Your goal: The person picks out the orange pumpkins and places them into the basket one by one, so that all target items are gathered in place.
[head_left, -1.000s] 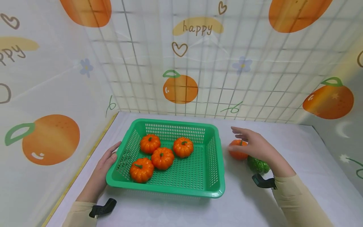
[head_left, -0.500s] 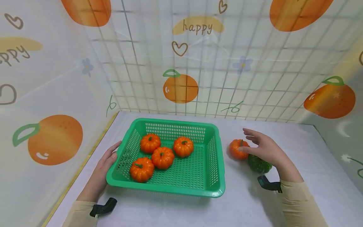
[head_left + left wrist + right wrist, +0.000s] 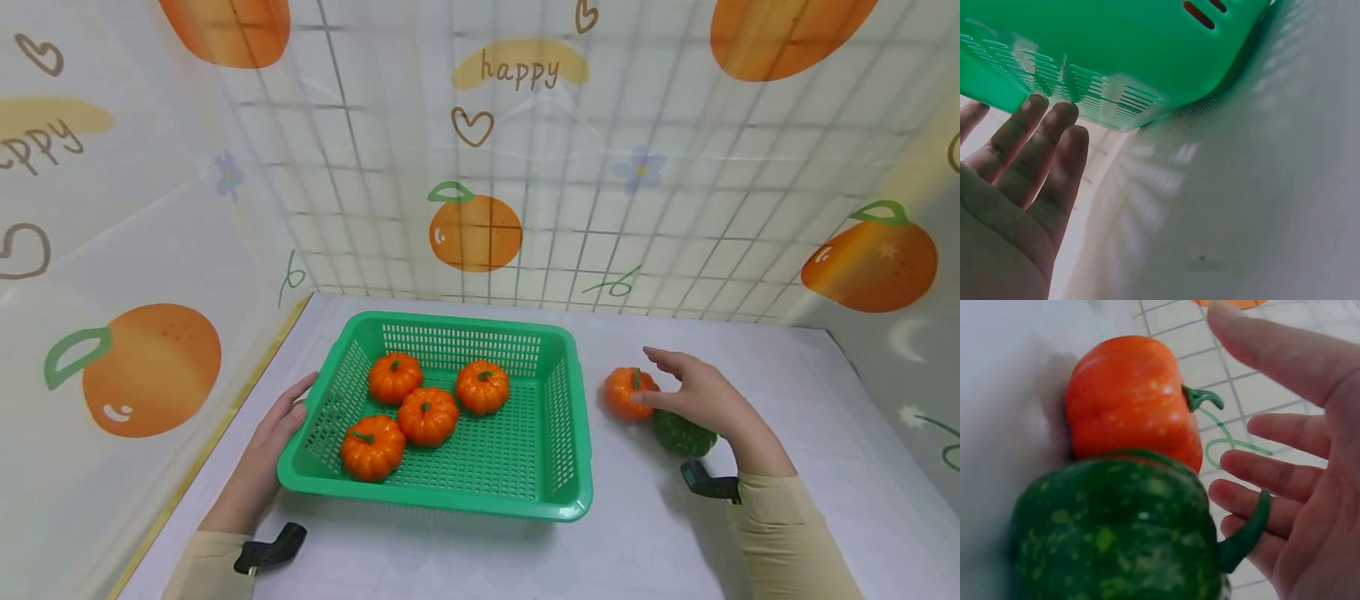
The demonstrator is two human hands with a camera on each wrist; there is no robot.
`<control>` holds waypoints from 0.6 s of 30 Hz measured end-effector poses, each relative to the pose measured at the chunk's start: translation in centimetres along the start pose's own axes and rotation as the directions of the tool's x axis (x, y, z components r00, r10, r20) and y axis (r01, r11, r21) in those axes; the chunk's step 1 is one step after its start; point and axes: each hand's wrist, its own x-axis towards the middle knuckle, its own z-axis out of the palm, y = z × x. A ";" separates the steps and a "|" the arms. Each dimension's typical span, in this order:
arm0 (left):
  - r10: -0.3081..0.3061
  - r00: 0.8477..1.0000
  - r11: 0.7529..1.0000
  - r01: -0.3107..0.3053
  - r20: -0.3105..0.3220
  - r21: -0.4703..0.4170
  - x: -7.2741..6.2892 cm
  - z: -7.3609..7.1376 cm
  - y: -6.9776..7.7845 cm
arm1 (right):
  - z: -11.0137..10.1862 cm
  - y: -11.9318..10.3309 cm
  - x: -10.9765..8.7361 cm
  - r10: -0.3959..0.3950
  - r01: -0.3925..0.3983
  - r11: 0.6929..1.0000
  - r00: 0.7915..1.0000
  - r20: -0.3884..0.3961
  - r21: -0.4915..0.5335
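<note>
Several small orange pumpkins [image 3: 428, 418] with green stems lie in a green slotted basket [image 3: 435, 497] in the head view. My left hand [image 3: 273, 433] is at the basket's left side, and the left wrist view has its straight fingers [image 3: 1063, 156] right at the slotted wall. To the right of the basket, another orange pumpkin [image 3: 622, 393] stands beside a speckled green pumpkin [image 3: 684, 435]. Above this pair hovers my right hand [image 3: 701, 398], thumb and fingers spread and holding nothing. In the right wrist view, its palm [image 3: 1329, 506] faces the green pumpkin's curved stem [image 3: 1247, 534].
A white cloth covers the table [image 3: 420, 567], with a yellow strip [image 3: 217, 437] along its left edge. Behind and at the sides hang pale curtains [image 3: 375, 233] printed with oranges and hearts. Black cameras [image 3: 272, 550] are strapped to both wrists.
My right hand has shifted right, uncovering more of the loose orange pumpkin, then dipped slightly. The left hand, the basket and its pumpkins have stayed in place.
</note>
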 end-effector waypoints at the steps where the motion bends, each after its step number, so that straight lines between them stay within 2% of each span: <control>1: -0.001 1.000 1.000 0.001 -0.001 0.005 0.0 0.0 0.0 | 0.1 0.1 0.1 0.002 -0.002 1.000 1.000 0.002 -0.007; 5: -0.002 1.000 1.000 0.002 -0.002 0.012 0.0 0.0 0.1 | 0.5 0.2 0.2 0.014 -0.014 1.000 1.000 0.011 -0.024; 13: 0.005 1.000 1.000 -0.005 0.000 0.014 0.0 0.1 0.0 | 1.3 0.6 0.5 0.104 -0.102 0.994 0.993 0.049 -0.047; 18: 0.009 1.000 1.000 -0.009 -0.005 0.018 0.0 -0.1 -0.2 | 1.7 0.9 0.7 0.105 -0.102 0.994 0.992 0.067 -0.045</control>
